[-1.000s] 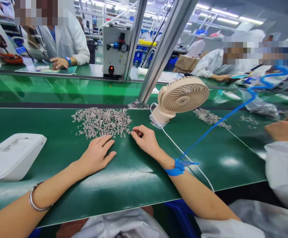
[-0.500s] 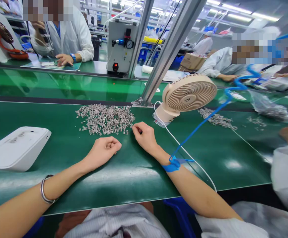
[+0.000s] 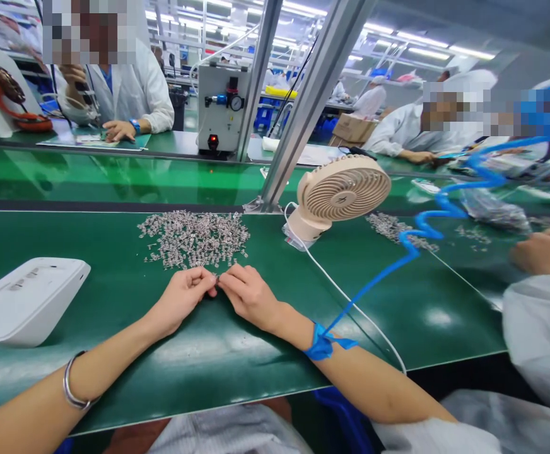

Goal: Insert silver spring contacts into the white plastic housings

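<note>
My left hand [image 3: 183,299] and my right hand [image 3: 249,295] meet fingertip to fingertip over the green table mat. Both are closed in a pinch, and a tiny greyish metal part [image 3: 216,278] shows between them, mostly covered by the fingers. Just beyond the fingers lies a wide pile of small silvery metal parts [image 3: 194,238]. A silver bangle [image 3: 68,384] is on my left wrist. Around my right wrist sits a blue strap [image 3: 320,343] joined to a coiled blue cord [image 3: 383,271].
A beige fan [image 3: 344,195] with a white cable stands right of the pile, beside a metal post [image 3: 298,113]. On the left lies a white sloped device [image 3: 33,302]. More parts [image 3: 400,230] lie at right, near a co-worker's hand [image 3: 544,252]. Other people sit across the line.
My right hand has drawn back from the pile's right edge, moving left and nearer to me. My left hand's fingers now touch it. The view has shifted slightly.
</note>
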A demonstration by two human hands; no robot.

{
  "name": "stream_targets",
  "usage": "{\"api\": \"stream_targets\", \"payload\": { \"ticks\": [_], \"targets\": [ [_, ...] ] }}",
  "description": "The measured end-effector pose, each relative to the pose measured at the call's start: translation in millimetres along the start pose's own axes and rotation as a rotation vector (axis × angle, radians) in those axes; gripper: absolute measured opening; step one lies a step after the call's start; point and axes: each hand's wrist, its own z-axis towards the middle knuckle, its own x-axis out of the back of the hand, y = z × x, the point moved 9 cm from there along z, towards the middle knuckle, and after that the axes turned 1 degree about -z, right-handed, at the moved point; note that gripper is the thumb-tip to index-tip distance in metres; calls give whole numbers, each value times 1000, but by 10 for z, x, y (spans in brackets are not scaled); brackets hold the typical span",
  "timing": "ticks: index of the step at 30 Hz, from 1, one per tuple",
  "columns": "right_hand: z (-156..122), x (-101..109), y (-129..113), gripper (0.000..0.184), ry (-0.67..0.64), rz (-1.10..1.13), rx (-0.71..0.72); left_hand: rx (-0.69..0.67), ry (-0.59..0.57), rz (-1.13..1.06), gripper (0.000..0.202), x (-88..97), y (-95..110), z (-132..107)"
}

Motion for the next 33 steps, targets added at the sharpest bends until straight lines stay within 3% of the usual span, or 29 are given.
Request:
{"api": "stream_targets", "payload": {
  "ticks": [9,22,33],
  "targets": [
    [-3,105,-20,30,15,52,41,23,-80,36,32,-53,-17,1],
    [-40,59,-60,31,-48,159,54,86,-252,69,32,-112,-46,-16],
    [-65,87,-71,29,29,208,72,39,-243,86,35,-123,-112,15]
  ]
}}
